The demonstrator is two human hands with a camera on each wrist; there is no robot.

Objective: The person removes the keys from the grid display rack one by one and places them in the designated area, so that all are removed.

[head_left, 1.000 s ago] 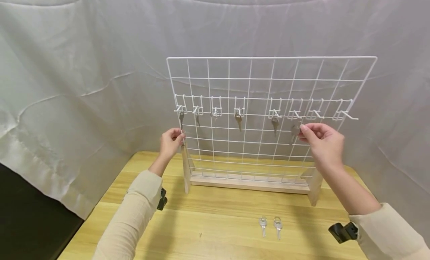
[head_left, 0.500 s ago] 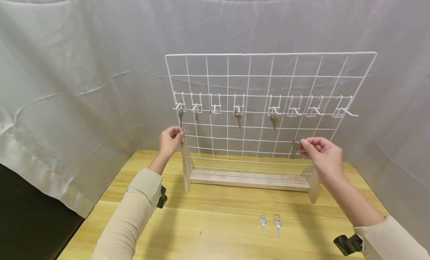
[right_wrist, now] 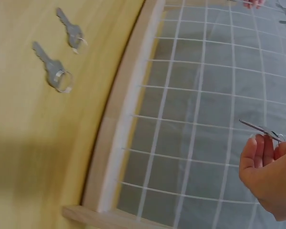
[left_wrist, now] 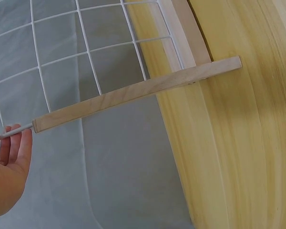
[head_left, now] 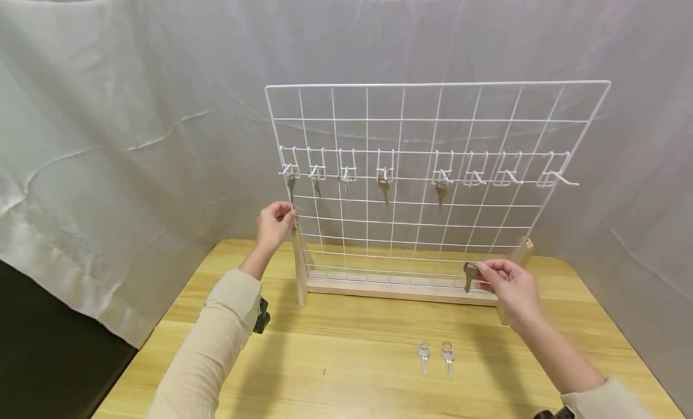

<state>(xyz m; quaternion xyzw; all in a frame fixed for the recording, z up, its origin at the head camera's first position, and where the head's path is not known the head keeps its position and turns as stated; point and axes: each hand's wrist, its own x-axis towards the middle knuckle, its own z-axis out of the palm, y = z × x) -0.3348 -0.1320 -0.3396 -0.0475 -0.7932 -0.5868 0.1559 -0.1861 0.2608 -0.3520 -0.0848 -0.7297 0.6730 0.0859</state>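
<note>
My right hand (head_left: 511,284) pinches a key (head_left: 470,276) in front of the lower right part of the white wire grid (head_left: 403,119). In the right wrist view that key (right_wrist: 257,128) sticks out edge-on past the fingertips, a small ring at its head. My left hand (head_left: 274,225) grips the grid's left edge wire just above the wooden leg (left_wrist: 133,93). Keys hang from the hooks on the left and middle, among them a key (head_left: 384,189) near the centre and a key (head_left: 441,193) right of it. The three rightmost hooks, such as the hook (head_left: 508,177), hold no key.
Two silver keys with rings, a left key (head_left: 424,357) and a right key (head_left: 447,359), lie on the wooden table (head_left: 352,335) in front of the stand. A wooden base bar (head_left: 400,290) joins the legs. Grey cloth (head_left: 162,106) hangs behind and at the sides.
My right hand has come down from just below the hooks with the key still pinched, toward the base bar. My left hand keeps its place on the grid's edge.
</note>
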